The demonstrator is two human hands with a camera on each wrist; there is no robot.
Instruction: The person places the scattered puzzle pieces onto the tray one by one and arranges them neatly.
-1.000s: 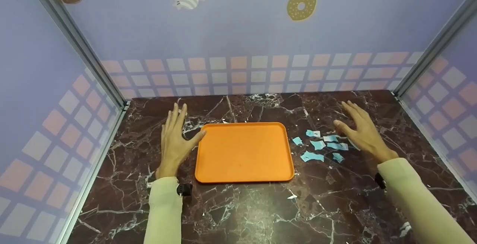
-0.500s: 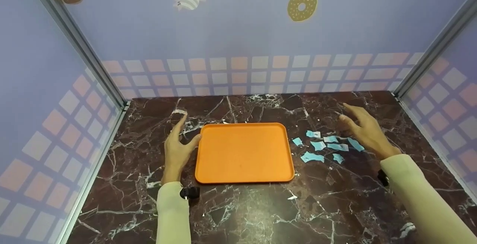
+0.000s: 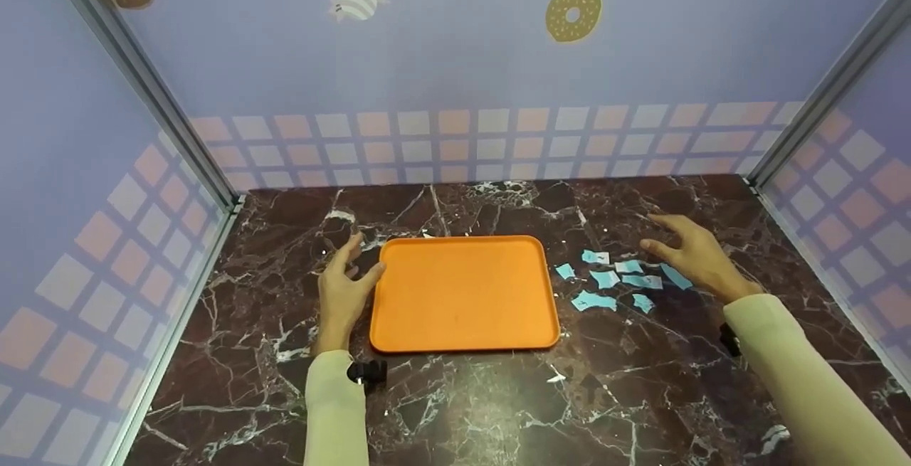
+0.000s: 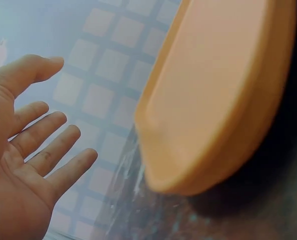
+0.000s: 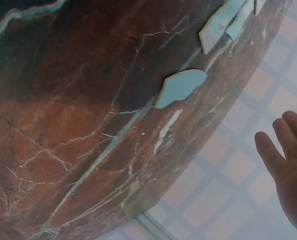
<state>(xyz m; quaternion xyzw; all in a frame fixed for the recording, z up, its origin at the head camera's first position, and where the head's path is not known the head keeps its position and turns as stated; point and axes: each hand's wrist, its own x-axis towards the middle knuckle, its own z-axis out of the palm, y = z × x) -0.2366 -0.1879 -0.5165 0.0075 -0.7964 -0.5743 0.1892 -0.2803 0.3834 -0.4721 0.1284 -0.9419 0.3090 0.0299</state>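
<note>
An orange rectangular tray (image 3: 462, 295) lies flat on the dark marbled table. Beside its left rim hovers my left hand (image 3: 343, 299), fingers spread and loosely bent; the left wrist view shows its thumb and fingers (image 4: 58, 145) apart from the tray, with nothing in them. To the tray's right lie several flat light-blue pieces (image 3: 598, 301) with jagged edges, like torn paper or card. My right hand (image 3: 696, 256) hangs above the table just right of these pieces. In the right wrist view a curved blue piece (image 5: 181, 87) lies apart from the fingers, which hold nothing.
Patterned purple walls (image 3: 455, 60) close off the back and both sides, joined by metal corner posts (image 3: 142, 75). Small white scraps lie about, one (image 3: 556, 375) in front of the tray. Each wrist wears a black strap device (image 3: 367, 372).
My left hand has shifted right and toward me, its fingers bending more. My right hand has moved slightly, revealing the rightmost blue piece. Tray and pieces have stayed put.
</note>
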